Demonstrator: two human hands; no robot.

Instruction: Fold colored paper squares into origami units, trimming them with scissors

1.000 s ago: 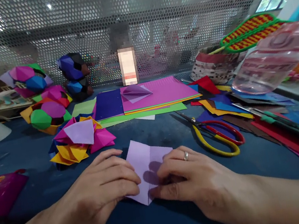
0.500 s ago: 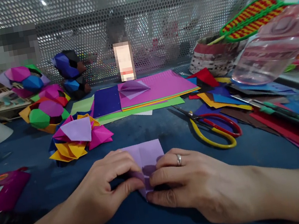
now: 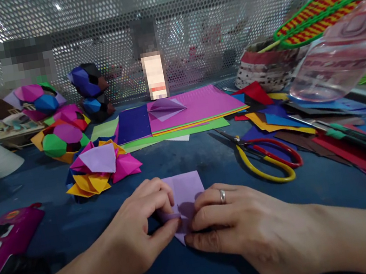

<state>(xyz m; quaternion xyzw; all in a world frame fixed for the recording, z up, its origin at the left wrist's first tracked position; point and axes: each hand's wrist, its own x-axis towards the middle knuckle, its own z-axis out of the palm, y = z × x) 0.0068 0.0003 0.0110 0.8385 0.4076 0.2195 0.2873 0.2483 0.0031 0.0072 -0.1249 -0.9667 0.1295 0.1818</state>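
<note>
A small piece of lilac paper (image 3: 187,188) lies between my hands on the dark blue table, with a crease down it and its near end narrowed to a point. My left hand (image 3: 148,223) pinches its left edge between thumb and fingers, and a flap there is turned up. On the right side, my right hand (image 3: 233,222), with a ring on one finger, presses and grips the paper near its lower tip. Fingers cover parts of both edges. A cluster of folded paper pieces (image 3: 103,165) in lilac, magenta and yellow sits beyond my left hand.
Scissors (image 3: 264,153) with red and yellow handles lie beyond my right hand. Coloured sheets (image 3: 199,106) are stacked at the back. Folded paper balls (image 3: 65,139) and a magenta glue gun (image 3: 22,227) stand left. A pink water bottle (image 3: 326,64) and scattered paper are at right.
My left fingers have curled further over the paper's left edge, and the flap there now shows lifted. The whole view has shifted slightly; both hands stay on the paper.
</note>
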